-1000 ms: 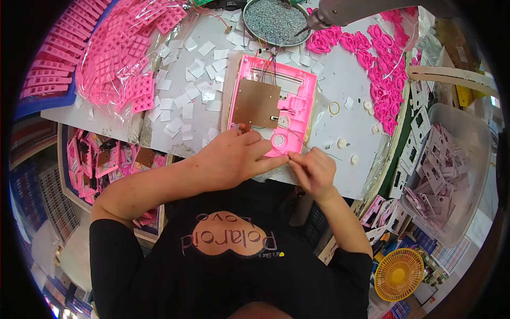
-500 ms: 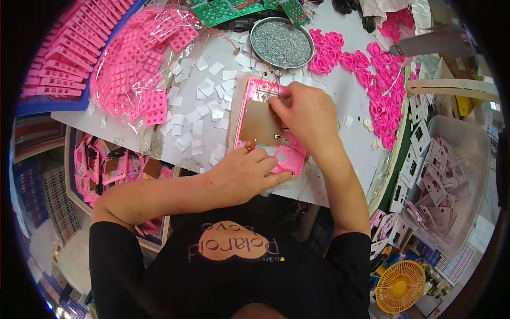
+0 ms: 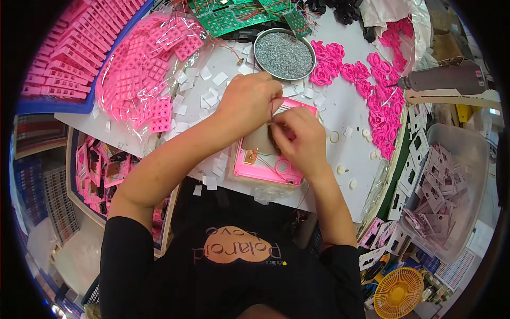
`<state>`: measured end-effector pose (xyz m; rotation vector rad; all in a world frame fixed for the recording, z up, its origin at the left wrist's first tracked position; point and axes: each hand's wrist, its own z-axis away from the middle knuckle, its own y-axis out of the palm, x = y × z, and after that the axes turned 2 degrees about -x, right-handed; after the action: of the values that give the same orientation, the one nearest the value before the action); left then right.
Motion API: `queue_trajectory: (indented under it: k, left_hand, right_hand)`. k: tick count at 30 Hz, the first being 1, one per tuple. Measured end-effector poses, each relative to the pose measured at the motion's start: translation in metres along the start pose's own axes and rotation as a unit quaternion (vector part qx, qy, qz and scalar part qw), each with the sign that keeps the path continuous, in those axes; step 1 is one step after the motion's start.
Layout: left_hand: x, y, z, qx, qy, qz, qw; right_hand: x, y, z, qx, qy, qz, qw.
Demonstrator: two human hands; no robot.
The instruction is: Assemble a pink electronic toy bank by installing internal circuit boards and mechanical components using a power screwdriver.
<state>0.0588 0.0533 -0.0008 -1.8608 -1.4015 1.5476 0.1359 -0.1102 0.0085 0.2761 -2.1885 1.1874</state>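
A pink plastic casing (image 3: 260,173) lies on the white table in front of me, with a brown circuit board (image 3: 257,139) set inside it. Near its lower end show a small copper-coloured part (image 3: 249,157), thin wires and a round ring moulding. Above the casing's far half, my left hand (image 3: 252,101) is closed in a pinch on a thin dark wire. Close beside it, my right hand (image 3: 302,138) is also pinched, its fingertips at the same wire over the board. The fingers partly hide the wire's ends and the casing's far part.
Scattered white paper squares (image 3: 219,78) surround the casing. Beyond it stand a round tin of small screws (image 3: 284,55) and green circuit boards (image 3: 234,20). Bagged pink keypads (image 3: 141,69) lie left, pink ring parts (image 3: 380,114) right. An electric screwdriver (image 3: 446,78) hangs at right.
My left hand has left the casing's lower edge and moved up to its far half, beside my right hand. Both now pinch at a wire. The view has shifted slightly.
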Motion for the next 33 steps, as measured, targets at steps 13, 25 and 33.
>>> queue_trajectory:
  k: [13,25,33]
  left_hand:
    - [-0.005,-0.006,0.015,-0.015,0.118,-0.021,0.993]
    - [-0.012,-0.003,0.019,-0.018,0.006,0.091,0.996]
    - [-0.012,-0.004,0.011,0.02,0.101,0.007,0.995]
  right_hand:
    - [-0.039,-0.01,-0.036,0.003,-0.122,0.096,0.988]
    - [-0.007,-0.026,-0.012,0.05,-0.046,0.261,0.963]
    - [0.024,-0.035,0.016,0.145,-0.081,0.225,0.96]
